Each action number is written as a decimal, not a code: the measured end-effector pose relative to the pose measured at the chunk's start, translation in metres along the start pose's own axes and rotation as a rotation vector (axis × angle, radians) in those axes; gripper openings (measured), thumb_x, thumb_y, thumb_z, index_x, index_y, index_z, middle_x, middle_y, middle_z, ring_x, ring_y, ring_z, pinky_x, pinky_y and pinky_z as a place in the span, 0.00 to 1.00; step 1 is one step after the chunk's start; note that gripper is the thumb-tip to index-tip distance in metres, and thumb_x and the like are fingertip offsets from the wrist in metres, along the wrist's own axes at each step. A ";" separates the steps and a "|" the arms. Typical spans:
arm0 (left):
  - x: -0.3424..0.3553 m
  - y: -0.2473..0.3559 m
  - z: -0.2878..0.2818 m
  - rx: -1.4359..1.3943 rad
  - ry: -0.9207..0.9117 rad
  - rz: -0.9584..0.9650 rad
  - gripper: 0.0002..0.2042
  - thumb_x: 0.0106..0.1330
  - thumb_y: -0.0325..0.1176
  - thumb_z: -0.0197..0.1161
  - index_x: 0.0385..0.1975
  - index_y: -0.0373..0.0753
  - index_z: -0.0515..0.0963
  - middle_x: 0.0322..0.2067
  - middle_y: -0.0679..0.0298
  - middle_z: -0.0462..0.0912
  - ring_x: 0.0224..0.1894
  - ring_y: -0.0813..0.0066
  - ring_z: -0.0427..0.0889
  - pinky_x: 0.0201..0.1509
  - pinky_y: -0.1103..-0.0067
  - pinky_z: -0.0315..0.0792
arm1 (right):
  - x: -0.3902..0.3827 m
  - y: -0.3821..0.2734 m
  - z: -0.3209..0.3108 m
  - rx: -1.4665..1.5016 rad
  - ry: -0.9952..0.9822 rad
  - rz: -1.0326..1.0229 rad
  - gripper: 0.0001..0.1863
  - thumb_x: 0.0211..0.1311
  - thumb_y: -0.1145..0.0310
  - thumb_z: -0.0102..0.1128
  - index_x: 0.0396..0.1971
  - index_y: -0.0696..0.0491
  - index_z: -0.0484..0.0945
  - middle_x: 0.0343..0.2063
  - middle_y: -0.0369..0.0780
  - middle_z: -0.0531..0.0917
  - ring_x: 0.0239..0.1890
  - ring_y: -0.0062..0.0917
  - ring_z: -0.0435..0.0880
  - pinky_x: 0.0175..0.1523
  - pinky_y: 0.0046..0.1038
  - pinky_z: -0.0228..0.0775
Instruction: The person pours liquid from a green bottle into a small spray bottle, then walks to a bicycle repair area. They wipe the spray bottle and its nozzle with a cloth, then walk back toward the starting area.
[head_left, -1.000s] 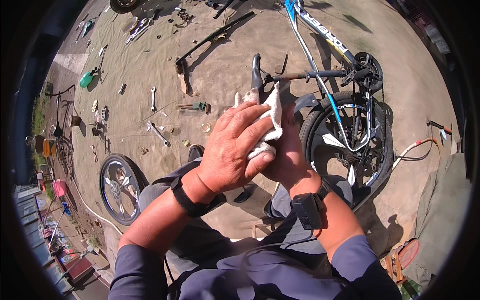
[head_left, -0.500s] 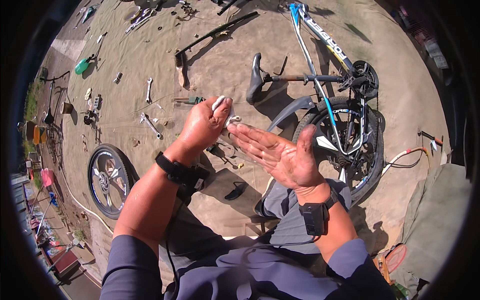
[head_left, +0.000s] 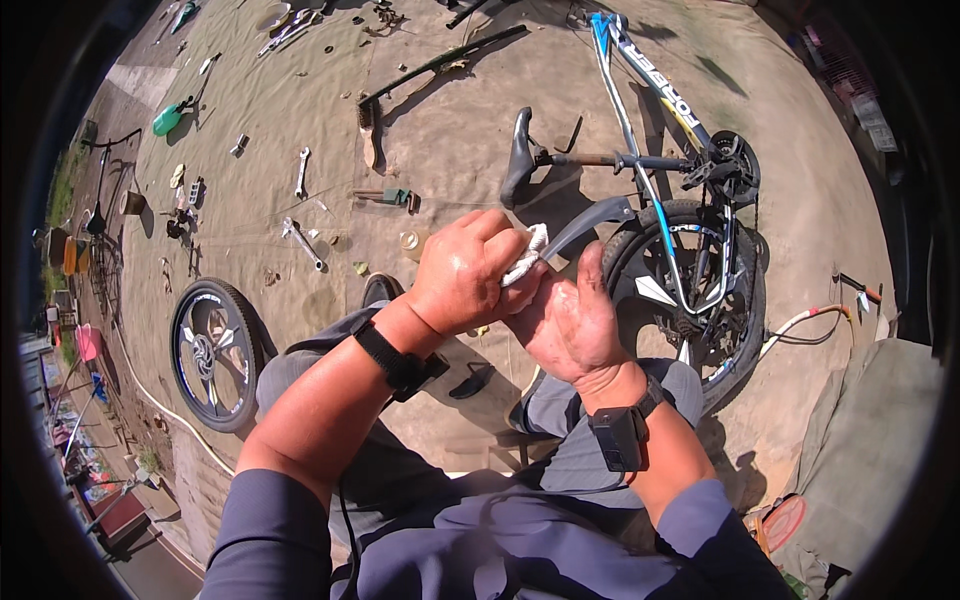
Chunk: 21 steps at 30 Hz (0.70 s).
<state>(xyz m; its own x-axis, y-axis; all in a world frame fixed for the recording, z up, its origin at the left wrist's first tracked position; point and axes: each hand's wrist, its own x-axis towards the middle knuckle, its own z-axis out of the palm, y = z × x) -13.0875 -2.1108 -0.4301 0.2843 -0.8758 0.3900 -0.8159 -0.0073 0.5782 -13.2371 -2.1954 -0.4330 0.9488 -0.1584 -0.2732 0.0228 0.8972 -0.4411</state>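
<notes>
My left hand (head_left: pixel 468 268) is closed round a crumpled white cloth (head_left: pixel 527 257); part of the cloth sticks out past the thumb side. Against it lies my right hand (head_left: pixel 575 325), palm turned up and thumb stretched out, its fingertips partly covered by the left hand and the cloth. Dark smudges mark the right palm. Beyond the hands, a bicycle frame (head_left: pixel 640 150) lies on its side with a rear wheel (head_left: pixel 690 310) and a black saddle (head_left: pixel 518 160). A grey mudguard (head_left: pixel 590 222) reaches from the wheel toward the cloth.
A loose wheel (head_left: pixel 212 352) lies at left. Two wrenches (head_left: pixel 302 172), a green-handled tool (head_left: pixel 388 198), a wooden-handled brush (head_left: pixel 370 138), a small jar (head_left: pixel 410 241) and a green bottle (head_left: pixel 170 120) are spread over the ground sheet. A hose (head_left: pixel 805 320) curves at right.
My left hand has moved right and nearer with the cloth, over the fingers of my right hand. My right hand has shifted slightly. The jar and green-handled tool now show more.
</notes>
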 end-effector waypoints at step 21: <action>-0.006 0.002 0.031 -0.813 0.204 -0.850 0.14 0.77 0.36 0.62 0.53 0.33 0.75 0.38 0.64 0.83 0.39 0.77 0.81 0.44 0.78 0.77 | 0.014 0.006 -0.010 -1.293 -0.123 -0.374 0.66 0.59 0.22 0.54 0.78 0.62 0.45 0.78 0.57 0.42 0.81 0.51 0.40 0.81 0.48 0.37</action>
<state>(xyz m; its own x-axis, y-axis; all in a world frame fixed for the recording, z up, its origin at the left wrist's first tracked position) -13.1069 -2.1210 -0.4533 0.7138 -0.6450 -0.2729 0.2091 -0.1755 0.9620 -13.2265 -2.1962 -0.4483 0.9743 -0.2075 0.0874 0.0385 -0.2293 -0.9726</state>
